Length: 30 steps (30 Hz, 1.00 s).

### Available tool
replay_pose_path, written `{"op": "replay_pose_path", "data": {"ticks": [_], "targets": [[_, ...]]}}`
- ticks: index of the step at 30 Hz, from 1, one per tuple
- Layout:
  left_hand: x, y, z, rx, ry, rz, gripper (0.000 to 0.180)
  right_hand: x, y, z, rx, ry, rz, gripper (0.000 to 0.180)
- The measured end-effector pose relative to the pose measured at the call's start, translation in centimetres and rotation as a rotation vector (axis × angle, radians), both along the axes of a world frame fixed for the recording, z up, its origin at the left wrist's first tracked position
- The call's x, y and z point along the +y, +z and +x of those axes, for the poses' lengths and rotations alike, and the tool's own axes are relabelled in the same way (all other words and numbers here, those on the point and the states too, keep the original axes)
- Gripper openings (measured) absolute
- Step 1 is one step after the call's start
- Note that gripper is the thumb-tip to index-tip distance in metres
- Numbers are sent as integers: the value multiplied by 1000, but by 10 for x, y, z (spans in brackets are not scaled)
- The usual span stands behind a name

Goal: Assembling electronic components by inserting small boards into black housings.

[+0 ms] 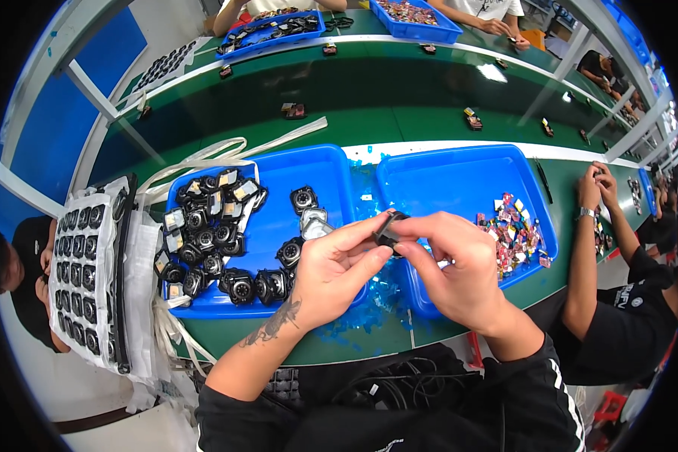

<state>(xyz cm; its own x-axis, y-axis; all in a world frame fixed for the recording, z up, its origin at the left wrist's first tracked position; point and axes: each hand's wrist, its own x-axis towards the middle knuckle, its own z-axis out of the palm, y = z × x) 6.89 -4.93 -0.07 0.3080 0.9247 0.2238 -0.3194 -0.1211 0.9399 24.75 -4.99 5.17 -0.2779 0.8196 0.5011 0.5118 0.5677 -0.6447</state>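
Black cables lie coiled nearest to us, in our lap below the near edge of the green worktop.

On the worktop in front of us sit two blue trays side by side. Our left tray holds a heap of small black camera modules piled toward its left side, with a few more scattered near the middle. Our right tray is mostly bare, with a pile of small multicoloured scraps at its right end. Bits of blue film lie on the worktop between the trays and their near edge. To the far left, beside the left tray, a white-wrapped tray of black modules stands in rows.

Above the gap between the two trays, our left hand and right hand meet on one small black module. The fingers of the left hand are pinched on its left side, thumb under and forefinger over. The fingers of the right hand are closed on its right side, curled in tight.

Farther off, more blue bins rest at the far edge.
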Motion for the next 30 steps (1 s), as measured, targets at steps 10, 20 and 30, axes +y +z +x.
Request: {"op": "replay_pose_path", "data": {"ticks": [10,20,30], "targets": [[-4,-3,2,24,-6,34,43,5,-4,1,11,32,49,16],[-4,-2,2,65,-26,5,43,2,-4,4,-34,6,3,12],[-5,4,2,178,-25,23,40,3,4,6,-163,-74,20,32]]}}
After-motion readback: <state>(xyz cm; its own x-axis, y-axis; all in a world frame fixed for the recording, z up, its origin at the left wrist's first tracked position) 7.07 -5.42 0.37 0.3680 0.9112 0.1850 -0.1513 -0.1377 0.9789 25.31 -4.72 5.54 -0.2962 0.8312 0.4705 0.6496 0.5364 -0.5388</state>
